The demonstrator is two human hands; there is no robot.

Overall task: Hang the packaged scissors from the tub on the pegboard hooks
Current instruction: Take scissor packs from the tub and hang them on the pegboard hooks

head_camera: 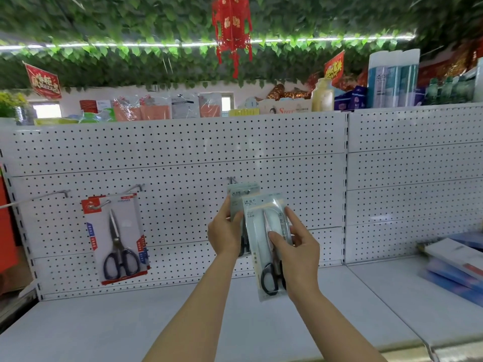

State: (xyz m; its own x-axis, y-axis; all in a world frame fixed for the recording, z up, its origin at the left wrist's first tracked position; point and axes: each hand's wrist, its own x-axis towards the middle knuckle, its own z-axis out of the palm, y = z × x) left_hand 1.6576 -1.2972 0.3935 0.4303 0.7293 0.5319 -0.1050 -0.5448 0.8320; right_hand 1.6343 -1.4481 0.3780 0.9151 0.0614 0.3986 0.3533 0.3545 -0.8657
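My right hand [295,246] holds a grey-white pack of black-handled scissors [264,231] in front of the white pegboard [183,152]. Just behind it, my left hand [224,233] grips a second grey pack [236,194] whose top is at a metal hook [231,180]. Whether that pack hangs on the hook I cannot tell. To the left, a red-edged pack with blue-handled scissors [117,239] hangs from another hook [134,189]. An empty hook [52,195] juts out further left. The tub is out of view.
A white shelf [183,322] runs below the pegboard. Blue and white boxes [460,265] lie on the shelf at the right. Assorted goods [392,82] stand on top of the pegboard unit. A red lantern [232,30] hangs from a leaf-covered ceiling.
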